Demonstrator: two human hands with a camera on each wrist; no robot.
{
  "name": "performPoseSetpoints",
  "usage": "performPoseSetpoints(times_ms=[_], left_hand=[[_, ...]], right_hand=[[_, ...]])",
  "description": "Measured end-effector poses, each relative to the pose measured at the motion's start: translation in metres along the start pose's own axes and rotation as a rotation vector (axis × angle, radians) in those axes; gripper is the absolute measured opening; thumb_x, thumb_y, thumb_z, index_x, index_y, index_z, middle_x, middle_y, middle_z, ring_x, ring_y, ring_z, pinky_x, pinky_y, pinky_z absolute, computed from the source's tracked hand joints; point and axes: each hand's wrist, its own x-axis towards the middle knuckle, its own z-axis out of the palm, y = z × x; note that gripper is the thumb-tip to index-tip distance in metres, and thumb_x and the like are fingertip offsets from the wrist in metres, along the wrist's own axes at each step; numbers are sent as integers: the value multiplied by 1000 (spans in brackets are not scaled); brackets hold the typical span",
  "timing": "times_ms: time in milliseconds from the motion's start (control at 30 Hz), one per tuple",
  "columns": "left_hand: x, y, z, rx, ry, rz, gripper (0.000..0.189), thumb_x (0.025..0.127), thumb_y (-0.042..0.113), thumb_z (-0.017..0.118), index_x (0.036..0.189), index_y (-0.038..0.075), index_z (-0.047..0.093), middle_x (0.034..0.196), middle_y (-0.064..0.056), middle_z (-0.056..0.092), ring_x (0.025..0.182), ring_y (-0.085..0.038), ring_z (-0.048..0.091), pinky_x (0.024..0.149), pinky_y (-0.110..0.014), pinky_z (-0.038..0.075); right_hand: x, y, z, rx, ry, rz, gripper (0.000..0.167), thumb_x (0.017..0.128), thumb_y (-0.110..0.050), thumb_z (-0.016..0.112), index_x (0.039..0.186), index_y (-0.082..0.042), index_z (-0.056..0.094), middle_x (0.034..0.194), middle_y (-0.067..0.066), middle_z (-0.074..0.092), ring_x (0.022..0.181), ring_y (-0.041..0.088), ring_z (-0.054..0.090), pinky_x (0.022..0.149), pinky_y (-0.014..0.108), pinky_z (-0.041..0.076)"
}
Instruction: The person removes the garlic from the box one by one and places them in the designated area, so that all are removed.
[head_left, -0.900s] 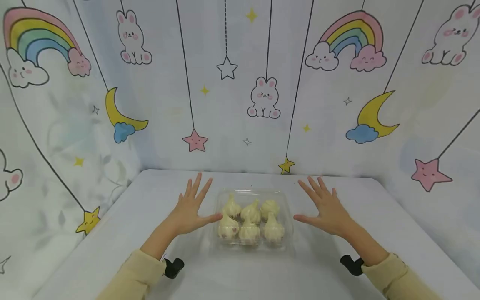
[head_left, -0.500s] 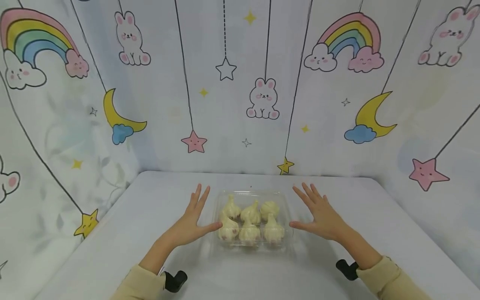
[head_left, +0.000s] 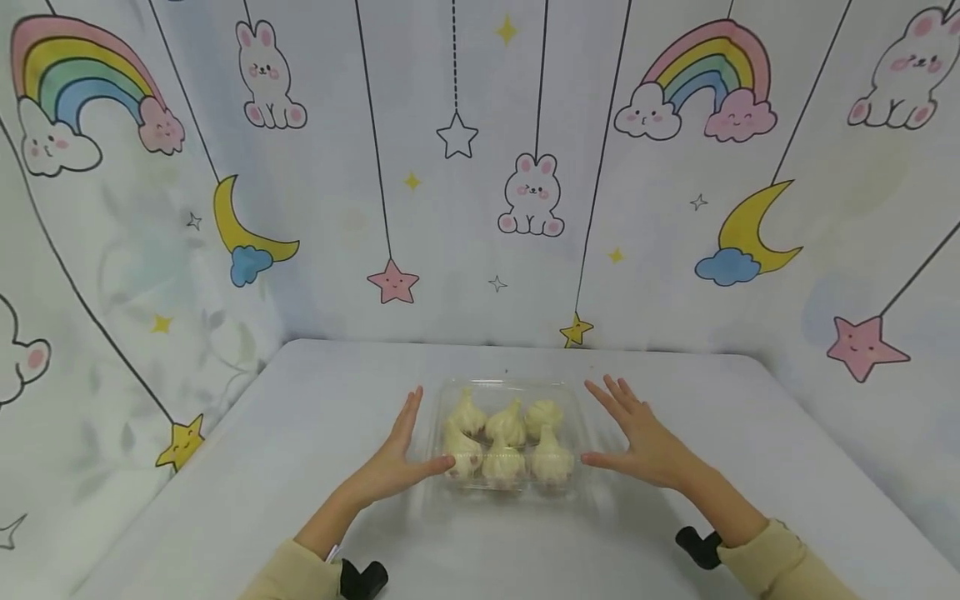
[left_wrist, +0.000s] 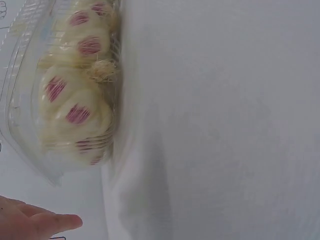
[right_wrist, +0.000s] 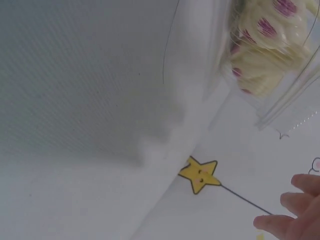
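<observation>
A clear plastic clamshell box sits in the middle of the white table in the head view. Inside it lie several garlic bulbs, pale with purple patches in the wrist views. At its left side my left hand has straight fingers, and its thumb tip overlaps the box's left edge; whether it touches cannot be told. My right hand is spread beside the right side, thumb pointing at the box. In the left wrist view a gap shows between the fingers and the box; the right fingers also stand apart from it.
The white table reaches back to a printed cloth wall with rabbits, stars and moons. Cloth walls also rise at the left and right. A black wrist camera mount is on the left wrist, another on the right.
My left hand has come lower and nearer the box, its fingers drawn closer together. My right hand has shifted slightly left and down towards the box, which stays in place.
</observation>
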Motion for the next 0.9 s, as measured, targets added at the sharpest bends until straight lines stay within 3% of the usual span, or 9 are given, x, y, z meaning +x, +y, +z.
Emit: performPoseSetpoints(times_ms=[233,400,600,767,900], left_hand=[[1,-5,9,-182,-7,-51,105,80,35,70,145,29,-12,151,-5,-15,137,-37,-2,103,-63,14],[1,-5,15,-314,-41,-88,106,81,32,70,145,28,-14,151,-3,-18,137,-37,-2,104,-60,14],[2,-5,18,-376,-38,-127,106,81,31,71,145,30,-12,151,-3,-18,136,-39,0,102,-64,15],[1,-6,19,-387,-29,-148,108,78,29,73,146,29,-11,152,-4,-15,136,-40,1,101,-65,14],[1,-7,21,-391,-38,-152,111,76,27,76,146,29,-10,151,-7,-16,134,-46,1,100,-67,12]], right_hand=[[-2,0,9,32,-33,1,97,71,-57,69,147,-30,14,152,10,5,138,35,0,100,69,8],[-3,0,12,38,-46,-9,99,70,-58,69,147,-30,14,152,10,5,137,38,4,91,72,23],[-2,0,14,57,-62,-17,101,69,-59,69,147,-30,12,152,13,4,135,41,8,88,72,27],[0,0,18,86,-90,-12,101,69,-60,69,147,-34,10,152,12,3,134,42,15,89,70,29],[1,0,21,91,-101,-23,103,68,-60,69,148,-30,12,152,13,3,131,45,21,87,70,32]])
